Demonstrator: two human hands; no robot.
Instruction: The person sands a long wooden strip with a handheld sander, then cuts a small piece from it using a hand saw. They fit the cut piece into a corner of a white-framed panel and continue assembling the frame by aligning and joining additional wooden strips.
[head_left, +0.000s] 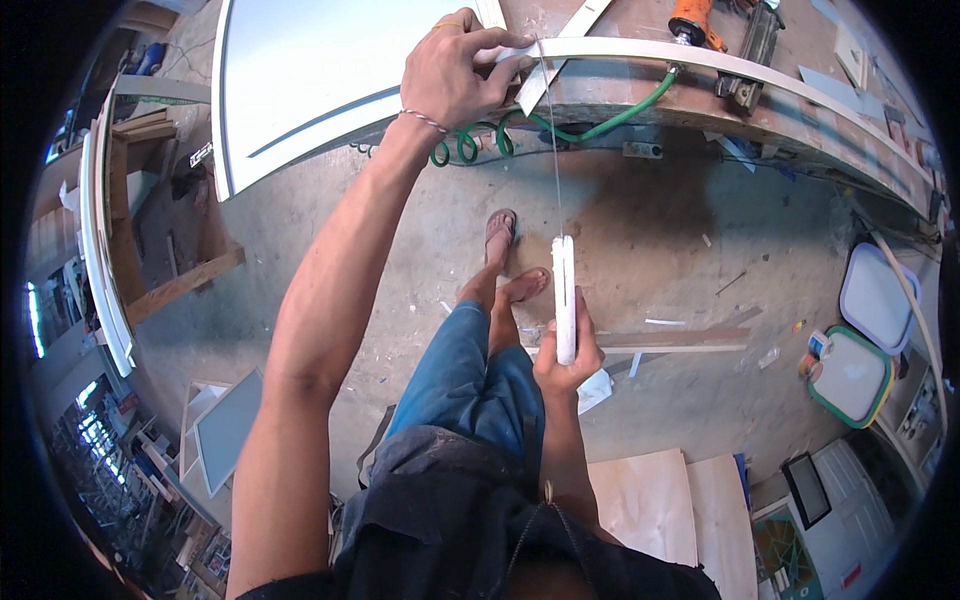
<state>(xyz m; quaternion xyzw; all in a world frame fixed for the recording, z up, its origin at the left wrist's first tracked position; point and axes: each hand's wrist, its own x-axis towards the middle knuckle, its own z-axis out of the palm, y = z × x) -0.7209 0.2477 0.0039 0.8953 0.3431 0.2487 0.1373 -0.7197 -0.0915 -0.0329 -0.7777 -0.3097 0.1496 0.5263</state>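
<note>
My right hand point(578, 362) is closed round the white handle of a handsaw point(564, 290). The saw's thin blade is seen edge-on and runs forward to a long white strip point(640, 50) along the bench edge. The far end of the blade meets the strip just right of my left hand point(455, 75). With fingers and thumb pinched round it, that hand grips the strip. A short pale slat point(560, 58) crosses beneath the strip at a slant. To the left lies a large white panel point(310, 60) with a dark groove near its front edge.
An orange power tool point(690, 18) and a dark metal piece point(750, 60) rest on the workbench point(610, 110). A green coiled air hose point(600, 130) hangs along its front. Wood offcuts point(690, 345) lie on the floor; plywood sheets point(645, 500) are at lower right, plastic trays point(855, 380) at right.
</note>
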